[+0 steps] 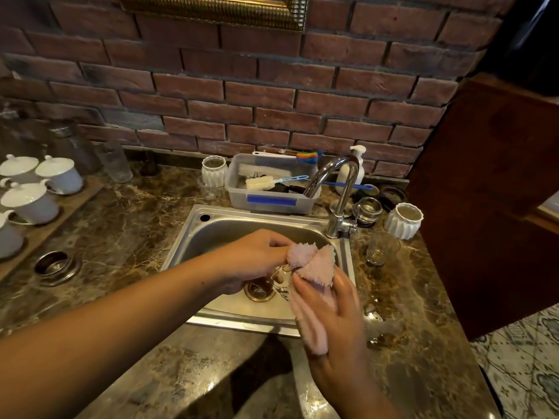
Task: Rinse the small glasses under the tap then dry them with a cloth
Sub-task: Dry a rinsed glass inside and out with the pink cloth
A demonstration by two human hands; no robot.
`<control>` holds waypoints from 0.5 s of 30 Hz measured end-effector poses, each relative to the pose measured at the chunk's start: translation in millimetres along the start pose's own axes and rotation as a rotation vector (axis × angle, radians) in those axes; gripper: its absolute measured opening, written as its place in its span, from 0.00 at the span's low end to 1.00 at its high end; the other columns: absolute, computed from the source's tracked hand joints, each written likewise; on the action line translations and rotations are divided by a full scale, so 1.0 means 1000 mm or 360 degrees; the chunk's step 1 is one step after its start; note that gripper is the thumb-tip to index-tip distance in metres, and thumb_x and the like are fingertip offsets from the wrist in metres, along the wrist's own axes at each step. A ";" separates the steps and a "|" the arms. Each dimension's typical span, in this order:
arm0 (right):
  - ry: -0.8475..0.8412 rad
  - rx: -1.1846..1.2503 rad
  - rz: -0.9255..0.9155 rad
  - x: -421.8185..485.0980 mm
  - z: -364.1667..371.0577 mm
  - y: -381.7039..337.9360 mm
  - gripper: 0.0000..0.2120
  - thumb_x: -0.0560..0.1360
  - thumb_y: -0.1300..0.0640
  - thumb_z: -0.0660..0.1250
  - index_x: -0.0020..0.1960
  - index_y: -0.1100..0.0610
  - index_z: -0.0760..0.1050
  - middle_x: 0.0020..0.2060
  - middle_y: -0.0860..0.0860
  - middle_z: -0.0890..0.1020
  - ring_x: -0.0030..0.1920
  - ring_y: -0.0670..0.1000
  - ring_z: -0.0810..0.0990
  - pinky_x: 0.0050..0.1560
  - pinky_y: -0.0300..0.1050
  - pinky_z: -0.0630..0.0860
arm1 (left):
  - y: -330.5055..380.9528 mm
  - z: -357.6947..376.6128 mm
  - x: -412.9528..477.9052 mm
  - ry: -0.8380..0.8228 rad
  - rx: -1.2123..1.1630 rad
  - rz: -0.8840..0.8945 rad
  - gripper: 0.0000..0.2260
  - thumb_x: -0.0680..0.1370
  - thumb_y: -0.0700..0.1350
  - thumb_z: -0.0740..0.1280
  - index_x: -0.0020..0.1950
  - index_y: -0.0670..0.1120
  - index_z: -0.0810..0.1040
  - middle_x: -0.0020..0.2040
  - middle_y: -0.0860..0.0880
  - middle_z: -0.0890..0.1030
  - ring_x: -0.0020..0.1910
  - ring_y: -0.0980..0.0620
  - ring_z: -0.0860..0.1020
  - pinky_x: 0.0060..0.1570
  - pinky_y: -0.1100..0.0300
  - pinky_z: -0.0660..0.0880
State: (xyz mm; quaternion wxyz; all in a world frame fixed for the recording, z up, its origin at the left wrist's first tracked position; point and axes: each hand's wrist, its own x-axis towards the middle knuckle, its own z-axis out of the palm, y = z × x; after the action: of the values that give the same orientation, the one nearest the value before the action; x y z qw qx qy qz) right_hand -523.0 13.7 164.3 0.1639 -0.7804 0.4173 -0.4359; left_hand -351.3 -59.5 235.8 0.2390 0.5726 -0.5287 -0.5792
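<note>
Over the sink, the left hand pinches a small glass, mostly hidden, while the right hand grips the pink cloth; turning the glass slowly should dry it evenly.

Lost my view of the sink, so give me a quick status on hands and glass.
Left hand holds small glass over sink. Right hand grips pink cloth, wiping it. Tap not running. Nothing in the way.
</note>
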 end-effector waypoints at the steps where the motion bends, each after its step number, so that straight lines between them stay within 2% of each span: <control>1: -0.0012 -0.0146 -0.0100 0.000 0.000 0.002 0.23 0.80 0.39 0.59 0.74 0.37 0.65 0.76 0.52 0.64 0.77 0.58 0.61 0.74 0.52 0.63 | 0.000 -0.001 0.000 -0.0023 -0.0025 -0.0019 0.13 0.80 0.51 0.68 0.53 0.43 0.84 0.45 0.48 0.82 0.44 0.51 0.76 0.44 0.57 0.70; 3: -0.0053 -0.0407 -0.0333 -0.002 0.001 0.012 0.23 0.79 0.42 0.63 0.73 0.42 0.68 0.76 0.52 0.64 0.77 0.61 0.60 0.75 0.57 0.61 | -0.001 0.000 0.000 -0.0075 -0.0097 -0.0078 0.13 0.80 0.51 0.67 0.52 0.42 0.82 0.42 0.44 0.78 0.42 0.48 0.73 0.45 0.53 0.68; 5: -0.0132 -0.0549 -0.0533 -0.004 -0.001 0.022 0.22 0.77 0.43 0.67 0.69 0.45 0.75 0.74 0.52 0.67 0.78 0.61 0.59 0.72 0.64 0.62 | -0.001 -0.003 0.001 -0.0132 -0.0171 -0.0158 0.15 0.78 0.55 0.69 0.51 0.42 0.82 0.40 0.44 0.80 0.41 0.48 0.76 0.43 0.55 0.71; 7: -0.0220 -0.0635 -0.0642 -0.003 -0.004 0.029 0.21 0.75 0.44 0.70 0.66 0.48 0.79 0.73 0.51 0.67 0.79 0.58 0.56 0.70 0.69 0.64 | 0.000 -0.007 0.004 -0.0175 -0.0208 -0.0211 0.17 0.77 0.56 0.70 0.51 0.42 0.83 0.40 0.46 0.82 0.39 0.50 0.79 0.39 0.57 0.73; 9: -0.0272 -0.0626 -0.0660 0.000 -0.009 0.031 0.20 0.76 0.45 0.70 0.66 0.48 0.79 0.74 0.51 0.67 0.79 0.57 0.55 0.70 0.69 0.65 | -0.001 -0.008 0.005 -0.0187 -0.0246 -0.0211 0.16 0.77 0.55 0.71 0.51 0.41 0.83 0.41 0.46 0.82 0.38 0.50 0.79 0.37 0.58 0.74; 10: -0.0268 -0.0587 -0.0625 0.002 -0.010 0.030 0.20 0.76 0.45 0.70 0.66 0.48 0.78 0.74 0.51 0.66 0.79 0.57 0.55 0.72 0.66 0.64 | -0.001 -0.007 0.005 -0.0190 -0.0284 -0.0194 0.15 0.77 0.54 0.70 0.51 0.41 0.82 0.41 0.45 0.81 0.39 0.50 0.79 0.38 0.58 0.74; 12: -0.0213 -0.0402 -0.0416 0.005 -0.011 0.021 0.20 0.78 0.42 0.66 0.69 0.43 0.76 0.76 0.48 0.62 0.80 0.53 0.55 0.76 0.53 0.61 | -0.001 -0.005 0.003 -0.0187 -0.0353 -0.0117 0.14 0.78 0.52 0.69 0.52 0.40 0.81 0.41 0.44 0.79 0.40 0.49 0.77 0.38 0.57 0.73; 14: -0.0148 0.0056 0.0049 0.010 -0.010 0.007 0.20 0.78 0.36 0.60 0.70 0.33 0.69 0.76 0.38 0.60 0.77 0.40 0.57 0.73 0.35 0.61 | 0.002 -0.004 -0.001 -0.0160 -0.0295 -0.0042 0.15 0.79 0.52 0.69 0.51 0.39 0.80 0.41 0.44 0.78 0.41 0.48 0.75 0.38 0.57 0.71; 15: -0.0109 0.0278 0.0260 0.013 -0.009 0.001 0.21 0.77 0.36 0.60 0.70 0.30 0.68 0.74 0.35 0.61 0.74 0.33 0.59 0.69 0.26 0.61 | 0.004 -0.004 -0.003 -0.0145 -0.0239 -0.0024 0.15 0.78 0.52 0.69 0.50 0.40 0.80 0.41 0.45 0.77 0.41 0.48 0.74 0.38 0.57 0.70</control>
State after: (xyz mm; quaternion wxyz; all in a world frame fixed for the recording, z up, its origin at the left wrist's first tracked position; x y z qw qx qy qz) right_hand -527.4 4.0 176.1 0.2805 -0.7410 0.4341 -0.4288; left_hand -348.1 -59.6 241.0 0.2527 0.5302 -0.4898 -0.6443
